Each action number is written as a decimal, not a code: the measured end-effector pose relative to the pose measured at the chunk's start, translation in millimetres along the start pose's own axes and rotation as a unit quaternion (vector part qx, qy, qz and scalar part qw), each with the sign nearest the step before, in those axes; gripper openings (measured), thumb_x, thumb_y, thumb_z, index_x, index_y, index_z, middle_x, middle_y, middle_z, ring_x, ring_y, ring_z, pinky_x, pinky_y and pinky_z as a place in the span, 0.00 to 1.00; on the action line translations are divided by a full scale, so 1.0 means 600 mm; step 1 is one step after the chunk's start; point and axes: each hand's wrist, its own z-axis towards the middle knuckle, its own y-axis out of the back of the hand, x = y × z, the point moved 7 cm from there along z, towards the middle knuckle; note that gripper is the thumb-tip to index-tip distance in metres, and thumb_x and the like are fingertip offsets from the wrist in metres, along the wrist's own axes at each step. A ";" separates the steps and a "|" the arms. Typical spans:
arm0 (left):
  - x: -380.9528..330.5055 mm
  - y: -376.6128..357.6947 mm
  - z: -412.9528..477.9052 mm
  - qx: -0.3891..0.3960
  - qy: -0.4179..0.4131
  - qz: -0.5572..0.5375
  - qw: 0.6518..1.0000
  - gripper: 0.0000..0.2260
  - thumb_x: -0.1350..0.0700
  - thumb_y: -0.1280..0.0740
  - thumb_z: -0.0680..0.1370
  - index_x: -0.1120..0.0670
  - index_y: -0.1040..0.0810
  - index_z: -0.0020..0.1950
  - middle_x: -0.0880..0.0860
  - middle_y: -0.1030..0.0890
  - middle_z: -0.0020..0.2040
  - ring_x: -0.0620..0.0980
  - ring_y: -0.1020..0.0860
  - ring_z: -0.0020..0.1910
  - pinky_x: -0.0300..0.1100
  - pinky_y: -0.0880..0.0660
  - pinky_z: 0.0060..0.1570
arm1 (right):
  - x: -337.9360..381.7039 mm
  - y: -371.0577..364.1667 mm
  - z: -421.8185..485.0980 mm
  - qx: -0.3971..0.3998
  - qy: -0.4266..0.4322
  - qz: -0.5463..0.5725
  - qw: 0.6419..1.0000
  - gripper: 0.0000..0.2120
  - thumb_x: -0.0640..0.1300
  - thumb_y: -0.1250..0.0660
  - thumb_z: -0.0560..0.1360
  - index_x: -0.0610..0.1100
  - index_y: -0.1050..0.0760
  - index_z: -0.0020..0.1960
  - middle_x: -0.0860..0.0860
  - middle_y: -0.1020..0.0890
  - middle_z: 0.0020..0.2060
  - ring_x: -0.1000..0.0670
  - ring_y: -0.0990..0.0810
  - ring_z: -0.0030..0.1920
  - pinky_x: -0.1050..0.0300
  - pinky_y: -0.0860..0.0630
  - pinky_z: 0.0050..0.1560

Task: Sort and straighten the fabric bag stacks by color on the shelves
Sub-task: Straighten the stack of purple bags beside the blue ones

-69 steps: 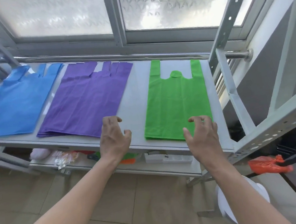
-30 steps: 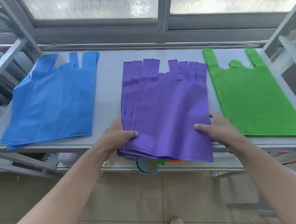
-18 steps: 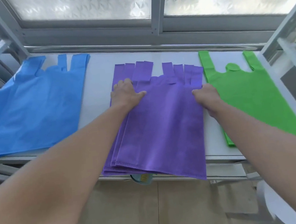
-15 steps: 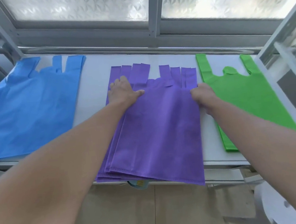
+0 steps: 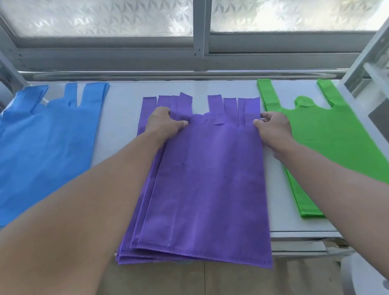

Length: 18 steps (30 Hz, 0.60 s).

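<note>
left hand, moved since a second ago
Yes: left hand went from the shelf front edge to the handle end of the purple stack, toward the window.

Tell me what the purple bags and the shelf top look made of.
purple bags: probably non-woven fabric. The finish is matte and soft, a ribbed seam line runs along the bottom edges, and the thin sheets lie flat with soft creases.
shelf: a smooth, pale grey board on a perforated metal frame. It could be painted metal or laminate; the view leaves that open.
</note>
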 end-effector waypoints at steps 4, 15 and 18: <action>-0.005 0.000 -0.001 -0.019 -0.068 -0.011 0.997 0.14 0.54 0.24 0.76 0.54 0.25 0.56 0.50 0.25 0.58 0.50 0.27 0.55 0.41 0.29 0.53 | 0.014 0.005 0.006 0.002 0.028 -0.003 1.000 0.11 0.41 0.32 0.79 0.42 0.17 0.60 0.49 0.14 0.50 0.47 0.15 0.52 0.49 0.20 0.60; 0.016 0.009 0.007 -0.078 0.071 -0.070 0.992 0.19 0.58 0.23 0.74 0.55 0.26 0.61 0.50 0.25 0.53 0.53 0.26 0.52 0.44 0.26 0.51 | 0.042 -0.012 0.026 0.066 0.018 -0.274 0.959 0.24 0.55 0.26 0.77 0.39 0.32 0.36 0.41 0.24 0.41 0.40 0.23 0.45 0.52 0.33 0.42; -0.020 0.007 -0.010 -0.090 -0.071 0.001 0.993 0.15 0.61 0.24 0.74 0.54 0.19 0.60 0.49 0.21 0.50 0.50 0.21 0.53 0.40 0.25 0.52 | 0.036 -0.021 0.042 0.092 -0.027 -0.224 0.970 0.23 0.52 0.21 0.74 0.42 0.32 0.35 0.44 0.25 0.36 0.42 0.25 0.41 0.53 0.32 0.37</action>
